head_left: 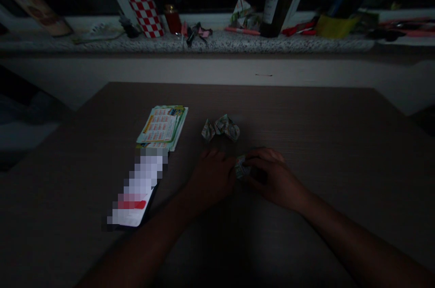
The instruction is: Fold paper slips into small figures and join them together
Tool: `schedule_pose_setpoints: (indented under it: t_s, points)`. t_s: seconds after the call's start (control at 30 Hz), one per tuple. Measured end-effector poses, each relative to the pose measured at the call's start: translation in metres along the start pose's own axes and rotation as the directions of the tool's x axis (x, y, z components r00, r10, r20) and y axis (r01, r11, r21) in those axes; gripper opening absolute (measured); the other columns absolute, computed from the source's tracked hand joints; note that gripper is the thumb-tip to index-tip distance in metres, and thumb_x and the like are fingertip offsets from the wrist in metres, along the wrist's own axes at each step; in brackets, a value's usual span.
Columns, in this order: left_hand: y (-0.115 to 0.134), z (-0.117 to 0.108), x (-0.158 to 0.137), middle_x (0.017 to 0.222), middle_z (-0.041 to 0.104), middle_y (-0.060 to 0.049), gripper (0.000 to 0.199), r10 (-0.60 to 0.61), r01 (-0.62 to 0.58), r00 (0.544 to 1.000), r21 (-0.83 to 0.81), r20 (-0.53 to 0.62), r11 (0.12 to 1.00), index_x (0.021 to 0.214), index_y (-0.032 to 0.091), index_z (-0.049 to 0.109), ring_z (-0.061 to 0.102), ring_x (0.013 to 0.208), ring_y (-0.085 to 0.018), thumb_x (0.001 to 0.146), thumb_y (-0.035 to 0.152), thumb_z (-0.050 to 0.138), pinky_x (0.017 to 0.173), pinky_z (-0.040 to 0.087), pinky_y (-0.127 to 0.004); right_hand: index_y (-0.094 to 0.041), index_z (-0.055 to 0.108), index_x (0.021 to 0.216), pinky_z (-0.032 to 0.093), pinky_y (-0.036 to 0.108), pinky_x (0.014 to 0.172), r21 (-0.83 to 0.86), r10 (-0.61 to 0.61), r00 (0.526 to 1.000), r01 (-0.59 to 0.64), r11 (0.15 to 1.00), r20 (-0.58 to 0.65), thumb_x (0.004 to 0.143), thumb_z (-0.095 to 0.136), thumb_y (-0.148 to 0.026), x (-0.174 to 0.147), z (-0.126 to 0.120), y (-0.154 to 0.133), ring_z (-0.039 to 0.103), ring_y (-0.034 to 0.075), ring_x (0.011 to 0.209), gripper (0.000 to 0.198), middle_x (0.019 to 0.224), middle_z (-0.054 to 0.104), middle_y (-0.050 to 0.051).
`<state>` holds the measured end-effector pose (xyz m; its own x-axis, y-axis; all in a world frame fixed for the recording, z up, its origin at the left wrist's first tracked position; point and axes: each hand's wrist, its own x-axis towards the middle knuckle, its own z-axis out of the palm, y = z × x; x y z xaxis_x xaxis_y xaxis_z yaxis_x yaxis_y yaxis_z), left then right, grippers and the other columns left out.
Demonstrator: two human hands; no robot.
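A small piece of folded printed paper (240,168) lies between my two hands, low over the brown table. My right hand (273,177) grips its right side, with the fingers and thumb bent round it. At its left edge, my left hand (214,173) is closed against the paper; its fingertips are partly hidden in the dark. Just beyond the hands stand folded paper shapes: a small pointed one (208,130) and a wider one (224,125) beside it. To the left is a stack of printed calendar cards (159,124).
A phone with a lit, blurred screen (131,217) lies left of my left forearm. Behind the table (322,115) runs a speckled stone sill (234,43). It carries a red-and-white checked tube (144,9), a dark bottle (272,11) and a yellow holder (335,26). The light is dim.
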<state>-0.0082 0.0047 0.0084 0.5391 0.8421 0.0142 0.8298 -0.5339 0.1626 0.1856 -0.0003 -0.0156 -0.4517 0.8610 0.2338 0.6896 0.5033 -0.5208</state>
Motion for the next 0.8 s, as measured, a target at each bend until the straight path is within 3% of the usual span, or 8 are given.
schedule_pose_setpoints:
  t_s: [0.8]
  points:
    - [0.0096,0.0031,0.0016,0.092,0.06,-0.011,0.023,-0.098,0.098,0.995,0.103,-0.004,0.99,0.092,0.014,0.058,0.053,0.089,-0.027,0.09,0.024,0.038,0.078,0.036,-0.041,-0.024,0.064,0.105,0.038,0.041,0.092,-0.006,0.016,0.999,-0.016,1.0,0.038,0.073,0.071,-0.025,0.0002,0.0001,0.0003,0.052,0.024,0.106,0.034,0.11,0.061,0.005]
